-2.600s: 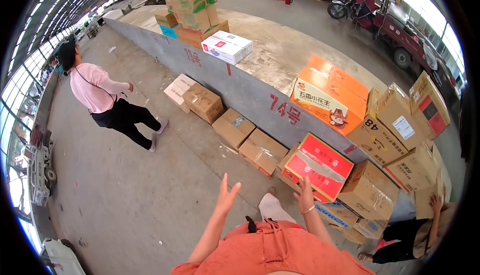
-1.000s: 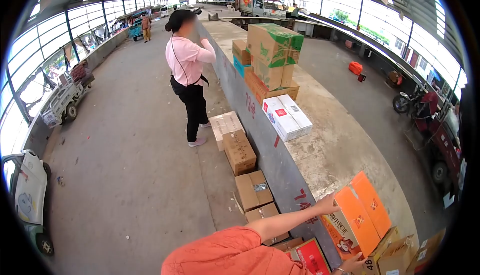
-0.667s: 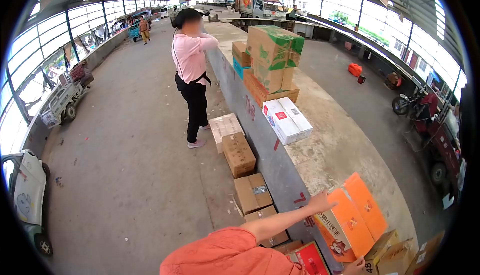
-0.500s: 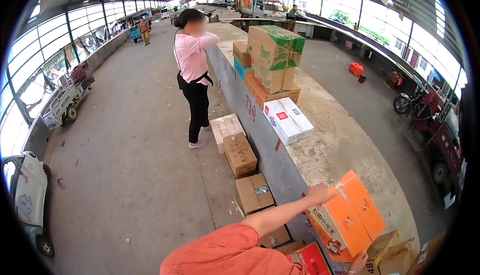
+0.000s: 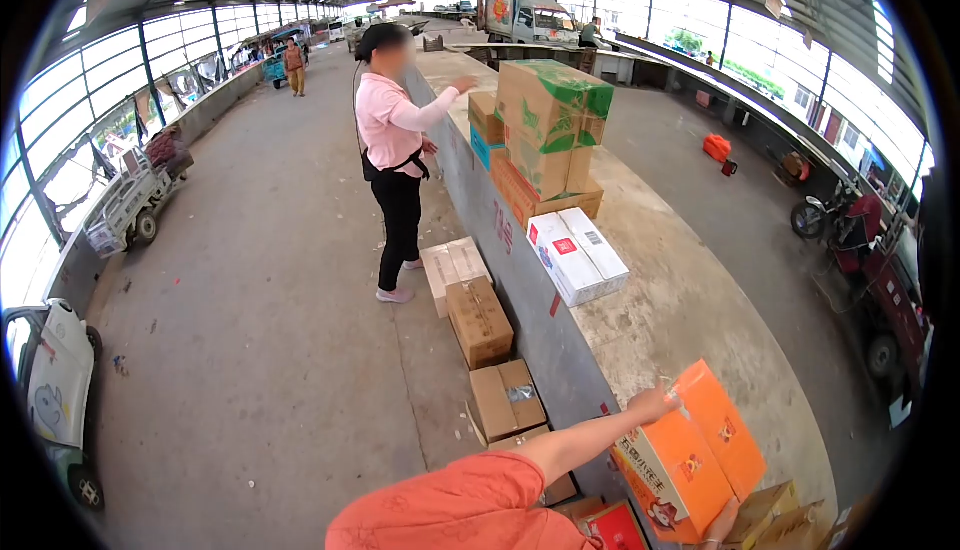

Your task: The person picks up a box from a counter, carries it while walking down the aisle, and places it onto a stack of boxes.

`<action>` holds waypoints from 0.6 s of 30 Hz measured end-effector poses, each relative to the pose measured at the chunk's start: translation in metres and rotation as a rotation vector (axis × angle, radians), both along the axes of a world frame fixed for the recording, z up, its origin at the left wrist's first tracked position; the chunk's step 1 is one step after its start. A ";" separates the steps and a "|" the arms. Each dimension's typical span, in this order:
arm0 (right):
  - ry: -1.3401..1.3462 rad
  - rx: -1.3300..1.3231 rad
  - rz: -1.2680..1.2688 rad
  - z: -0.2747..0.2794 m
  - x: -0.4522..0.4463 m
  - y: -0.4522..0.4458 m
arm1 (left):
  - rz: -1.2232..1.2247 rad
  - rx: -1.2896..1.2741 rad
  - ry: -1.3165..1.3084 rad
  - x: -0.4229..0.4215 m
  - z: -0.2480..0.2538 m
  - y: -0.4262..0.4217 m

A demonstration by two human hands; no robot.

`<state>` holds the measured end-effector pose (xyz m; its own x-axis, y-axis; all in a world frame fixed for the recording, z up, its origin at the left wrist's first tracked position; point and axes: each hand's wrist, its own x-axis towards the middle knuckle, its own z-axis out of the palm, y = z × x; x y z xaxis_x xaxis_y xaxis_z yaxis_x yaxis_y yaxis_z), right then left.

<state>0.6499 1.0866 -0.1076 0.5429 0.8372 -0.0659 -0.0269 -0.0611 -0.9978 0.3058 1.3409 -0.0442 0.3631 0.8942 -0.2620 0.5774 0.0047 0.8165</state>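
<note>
An orange cardboard box (image 5: 715, 430) with printed side lettering and a strip of clear tape rests on the concrete ledge (image 5: 690, 325), close to me. My left hand (image 5: 652, 406) grips its far end near the tape, fingers bent against the carton. At the near end my right hand (image 5: 722, 523) holds the lower edge, its fingers partly hidden. A white carton (image 5: 578, 255) with red labels sits farther along the ledge. Beyond it stands a stack topped by a green-and-brown carton (image 5: 552, 120).
Brown cartons (image 5: 480, 320) line the floor against the ledge wall. More cartons (image 5: 765, 515) and a red box (image 5: 615, 527) lie near me. A person in a pink top (image 5: 390, 130) stands left of the ledge. Parked vehicles, including a white cart (image 5: 60, 400), flank the aisle.
My left hand has shifted from pointing fingers above the orange box to gripping its far end. The person in pink has lowered one arm and stretched the other toward the stacked cartons.
</note>
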 end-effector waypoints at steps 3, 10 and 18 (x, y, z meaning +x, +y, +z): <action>0.118 0.066 0.011 0.008 -0.013 0.000 | 0.013 -0.003 0.017 0.002 -0.005 0.005; 0.294 0.162 0.030 0.011 -0.014 -0.010 | -0.001 -0.116 0.100 0.000 0.013 0.020; 0.362 -0.036 -0.097 0.066 -0.046 -0.001 | -0.019 -0.228 -0.205 0.021 -0.031 0.049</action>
